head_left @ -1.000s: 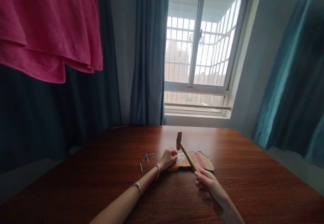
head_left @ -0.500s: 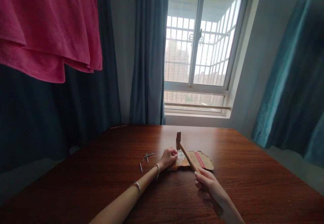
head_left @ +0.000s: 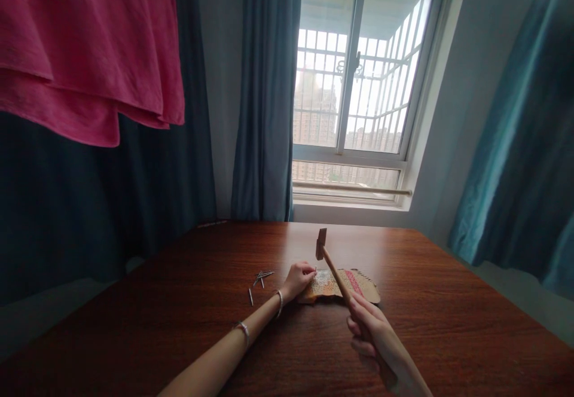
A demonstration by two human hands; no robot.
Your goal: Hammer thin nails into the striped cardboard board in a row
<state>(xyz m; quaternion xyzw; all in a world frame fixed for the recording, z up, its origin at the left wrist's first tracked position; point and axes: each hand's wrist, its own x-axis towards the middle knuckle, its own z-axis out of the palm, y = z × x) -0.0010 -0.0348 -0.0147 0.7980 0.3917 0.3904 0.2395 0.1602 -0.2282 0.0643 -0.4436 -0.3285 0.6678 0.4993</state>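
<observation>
My right hand (head_left: 368,324) is wrapped round the wooden handle of a hammer (head_left: 332,265). The hammer's head is raised above the board, a little to the right of my other hand. My left hand (head_left: 299,278) pinches a small upright nail (head_left: 315,269) at the left part of a flat brown board (head_left: 370,291). Only the nail's top shows over the fingertips. Many small holes or dots and a pink-red strip mark the board. Several loose nails (head_left: 262,277) lie on the table to the left of my left hand.
The brown wooden table (head_left: 188,319) stretches to the wall under a barred window (head_left: 350,86). Blue curtains (head_left: 264,116) hang on both sides. A pink cloth (head_left: 89,56) hangs at the upper left.
The hammer head has lifted away from the nail, up and slightly to the right. My left hand keeps its pinch at the same spot on the board.
</observation>
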